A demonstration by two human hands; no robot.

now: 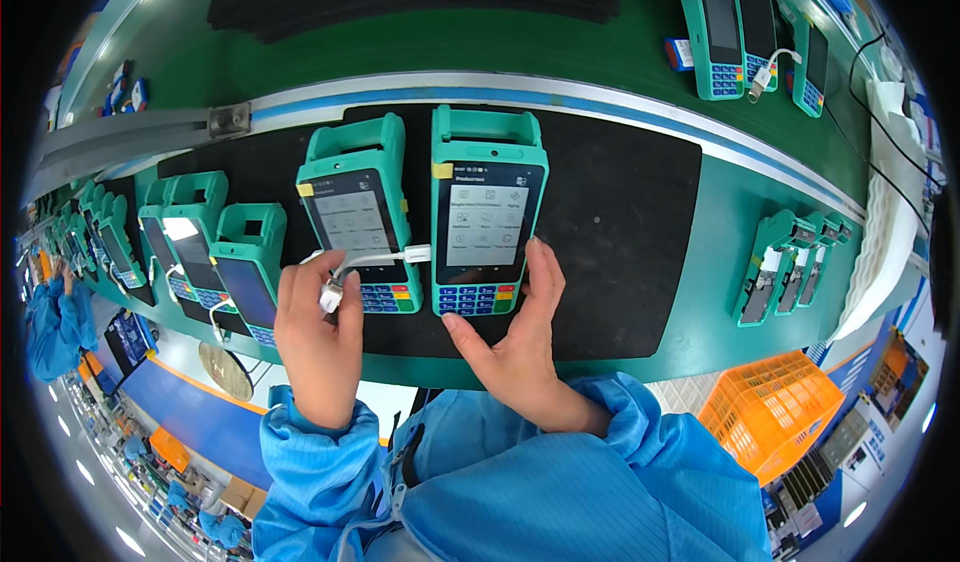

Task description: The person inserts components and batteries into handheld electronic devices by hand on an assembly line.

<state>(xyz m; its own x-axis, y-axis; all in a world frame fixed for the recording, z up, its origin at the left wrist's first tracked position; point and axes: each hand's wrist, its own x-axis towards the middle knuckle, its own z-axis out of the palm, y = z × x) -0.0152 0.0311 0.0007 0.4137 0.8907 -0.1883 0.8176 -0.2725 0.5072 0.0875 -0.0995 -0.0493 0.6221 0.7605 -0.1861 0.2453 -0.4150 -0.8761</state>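
A green card payment terminal (490, 207) with a lit menu screen and blue keypad lies on the black mat in front of me. My right hand (518, 347) grips its lower end, thumb at the bottom edge and fingers along the right side. A short white cable (385, 257) has one plug at this terminal's left side. Its other end, a white USB plug with a metal tip (332, 295), is pinched between the thumb and fingers of my left hand (318, 332). Just left lies a second green terminal (350, 207), also lit, partly covered by my left hand.
More green terminals (245, 272) with white cables line the bench to the left. Beyond the metal rail stand further terminals (722, 32). Opened green housings (775, 267) lie at right, above an orange crate (770, 412). A person in blue (55, 327) works far left.
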